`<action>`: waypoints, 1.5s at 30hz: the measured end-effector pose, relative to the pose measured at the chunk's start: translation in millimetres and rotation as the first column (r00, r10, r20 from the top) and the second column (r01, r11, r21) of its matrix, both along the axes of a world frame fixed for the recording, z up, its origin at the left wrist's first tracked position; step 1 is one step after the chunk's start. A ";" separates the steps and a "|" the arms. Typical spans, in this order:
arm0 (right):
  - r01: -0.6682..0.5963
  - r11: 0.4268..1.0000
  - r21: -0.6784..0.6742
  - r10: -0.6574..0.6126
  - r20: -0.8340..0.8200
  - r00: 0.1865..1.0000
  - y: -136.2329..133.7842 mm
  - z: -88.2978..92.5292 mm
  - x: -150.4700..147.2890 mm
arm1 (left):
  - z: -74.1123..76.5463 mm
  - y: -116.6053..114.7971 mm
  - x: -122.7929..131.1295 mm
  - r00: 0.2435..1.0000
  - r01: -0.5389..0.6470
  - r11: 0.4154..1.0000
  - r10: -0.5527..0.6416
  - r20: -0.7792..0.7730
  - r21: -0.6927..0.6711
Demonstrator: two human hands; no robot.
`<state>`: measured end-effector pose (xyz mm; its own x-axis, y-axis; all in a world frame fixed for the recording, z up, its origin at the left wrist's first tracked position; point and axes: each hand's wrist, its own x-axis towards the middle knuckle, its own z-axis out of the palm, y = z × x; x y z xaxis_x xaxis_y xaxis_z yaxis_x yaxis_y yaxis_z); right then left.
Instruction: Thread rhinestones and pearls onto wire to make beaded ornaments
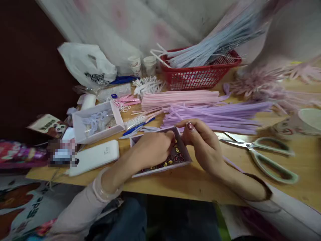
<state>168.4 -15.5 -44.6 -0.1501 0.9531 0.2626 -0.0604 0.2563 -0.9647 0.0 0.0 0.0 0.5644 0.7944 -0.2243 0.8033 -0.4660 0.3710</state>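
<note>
A small shallow box [185, 157] of dark red and gold beads sits on the wooden table in front of me. My left hand [152, 150] reaches into this box, fingers curled down among the beads; what its fingertips pinch is hidden. My right hand [203, 144] rests at the box's right edge with fingers curled inward toward the left hand's fingertips. Whatever it may hold is too small to see. Just behind the hands lie bundles of purple pipe cleaners [220, 115] and pink pipe cleaners [180, 98].
Scissors [263, 152] lie to the right. A white power bank [96, 156] and an open white box [97, 122] of trinkets are at left. Behind stand a red basket [200, 75] of pale blue stems, paper cups [135, 65], a plastic bag [85, 65] and pink fluffy flowers [260, 85].
</note>
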 end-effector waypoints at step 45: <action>-0.410 0.850 0.330 0.147 0.598 0.787 -1.0 7.9 8.1 | -7.9 -17.2 -13.8 0.556 -0.007 0.877 0.403 0.727 -0.481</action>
